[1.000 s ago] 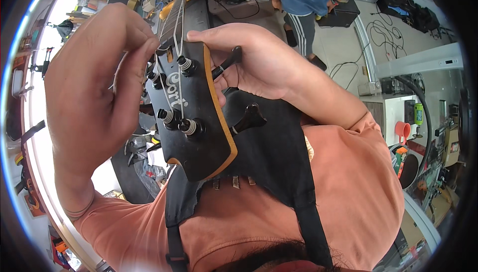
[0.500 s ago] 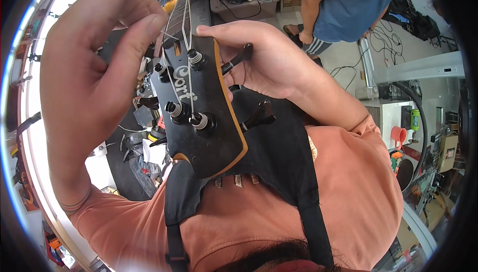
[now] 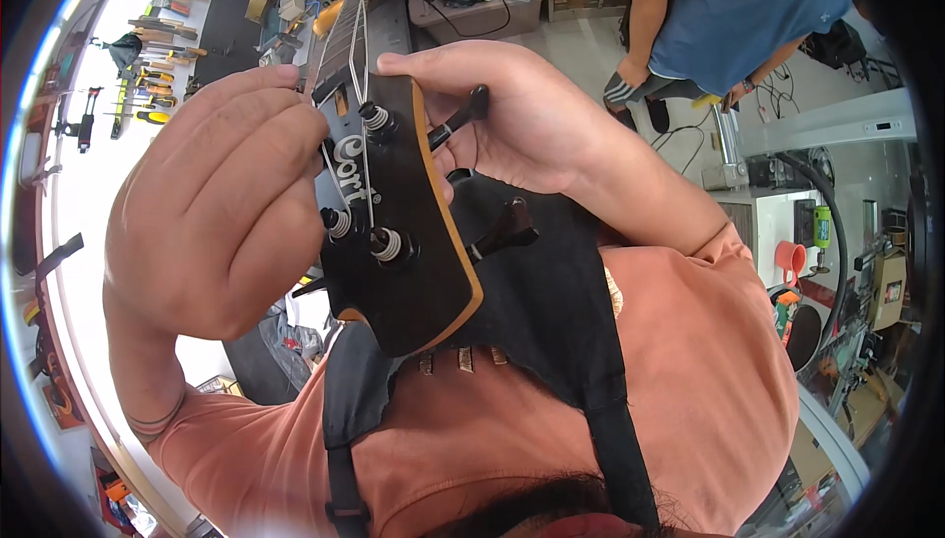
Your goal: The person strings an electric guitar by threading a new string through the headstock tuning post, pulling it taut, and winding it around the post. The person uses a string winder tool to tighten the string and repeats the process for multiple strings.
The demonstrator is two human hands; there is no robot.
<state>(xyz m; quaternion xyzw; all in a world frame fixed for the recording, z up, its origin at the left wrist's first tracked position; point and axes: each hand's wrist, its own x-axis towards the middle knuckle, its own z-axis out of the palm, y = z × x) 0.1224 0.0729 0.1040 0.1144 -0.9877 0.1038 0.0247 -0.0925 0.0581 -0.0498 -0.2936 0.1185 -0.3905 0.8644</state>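
A black bass guitar headstock (image 3: 418, 287) with a pale wooden edge points toward my chest, its neck running away from me. Strings (image 3: 362, 31) run down the neck to posts, including a string-wound tuning post (image 3: 392, 245) near the middle. My right hand (image 3: 522, 110) grips the neck end from the right, thumb at the edge by the nut and fingers behind. Beside it, a dark tuning key (image 3: 507, 231) sticks out. My left hand (image 3: 212, 203) is closed at the left edge, over the upper left post. What its fingertips hold is hidden.
A person in a blue shirt (image 3: 753, 21) stands at the far right. Hand tools (image 3: 157, 75) are laid out at the left. A grey plastic bin (image 3: 482, 11) stands beyond the neck. A black apron (image 3: 561, 331) hangs from my shoulders; cables lie on the floor.
My left hand has turned from a raised pinch by the nut to curled fingers lower at the headstock's left edge. The right hand keeps its grip. The person in blue moved right.
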